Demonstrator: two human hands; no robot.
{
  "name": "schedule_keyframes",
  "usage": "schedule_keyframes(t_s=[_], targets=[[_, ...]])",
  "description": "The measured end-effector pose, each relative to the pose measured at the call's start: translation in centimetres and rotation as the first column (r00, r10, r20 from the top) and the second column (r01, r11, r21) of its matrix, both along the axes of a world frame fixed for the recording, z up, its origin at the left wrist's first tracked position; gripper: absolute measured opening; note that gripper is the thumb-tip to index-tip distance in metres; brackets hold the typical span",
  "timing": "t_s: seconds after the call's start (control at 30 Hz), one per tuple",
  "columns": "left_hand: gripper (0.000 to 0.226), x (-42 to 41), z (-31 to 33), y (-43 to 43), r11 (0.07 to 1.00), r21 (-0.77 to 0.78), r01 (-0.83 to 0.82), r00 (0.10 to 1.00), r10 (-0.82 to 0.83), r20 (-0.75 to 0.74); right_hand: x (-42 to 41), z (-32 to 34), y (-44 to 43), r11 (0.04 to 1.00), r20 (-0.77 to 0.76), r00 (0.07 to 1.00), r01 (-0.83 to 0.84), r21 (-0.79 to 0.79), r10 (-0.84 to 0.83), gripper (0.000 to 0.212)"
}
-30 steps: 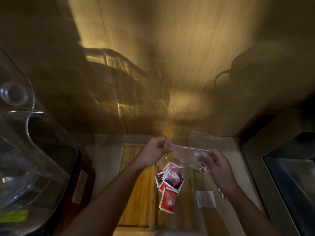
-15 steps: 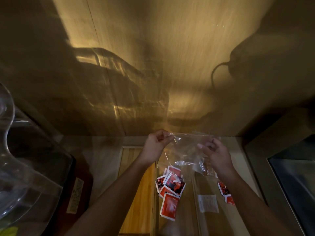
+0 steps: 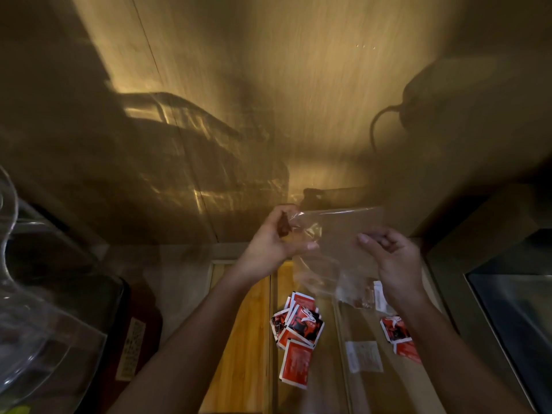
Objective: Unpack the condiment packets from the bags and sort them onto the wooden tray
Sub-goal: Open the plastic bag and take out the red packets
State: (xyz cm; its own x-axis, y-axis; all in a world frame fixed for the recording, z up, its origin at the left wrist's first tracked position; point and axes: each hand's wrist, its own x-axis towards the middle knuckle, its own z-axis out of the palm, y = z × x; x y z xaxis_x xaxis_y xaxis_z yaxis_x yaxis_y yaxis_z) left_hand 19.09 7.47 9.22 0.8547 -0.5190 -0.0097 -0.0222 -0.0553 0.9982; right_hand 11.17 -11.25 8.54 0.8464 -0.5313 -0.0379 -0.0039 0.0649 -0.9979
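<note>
My left hand (image 3: 273, 242) pinches one top corner of a clear plastic bag (image 3: 337, 231), which hangs limp and looks empty above the wooden tray (image 3: 242, 339). My right hand (image 3: 392, 259) is beside the bag's right side, fingers loosely curled and apart, not pinching it. A pile of red-and-white condiment packets (image 3: 298, 327) lies in the tray's middle compartment, below the bag. To the right, a second clear bag with a white label (image 3: 363, 357) lies flat, with more red packets (image 3: 398, 333) partly hidden under my right forearm.
A large clear plastic container (image 3: 35, 309) stands at the left on a dark surface. A dark glass-fronted appliance (image 3: 513, 318) stands at the right. A wood-grain wall (image 3: 268, 100) rises just behind the tray.
The bag has been lifted higher and spread out above the tray. My right hand has loosened its hold on the bag's right side. The packet pile has not moved.
</note>
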Motion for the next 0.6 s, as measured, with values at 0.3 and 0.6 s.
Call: schedule_keyframes(t_s=[0.3,0.6], targets=[[0.008,-2.7,-1.0,-0.5,0.999,-0.042,-0.028,0.996,0.025,-0.085,-2.8,1.5,-0.7,0.997,0.029,0.999,-0.04,0.067,0.038,0.008],[0.006,-7.6,-3.0,-1.9,0.987,-0.071,-0.146,0.927,0.112,-0.358,-8.3,-2.0,-2.2,0.996,-0.223,0.974,-0.002,0.089,0.022,0.006]])
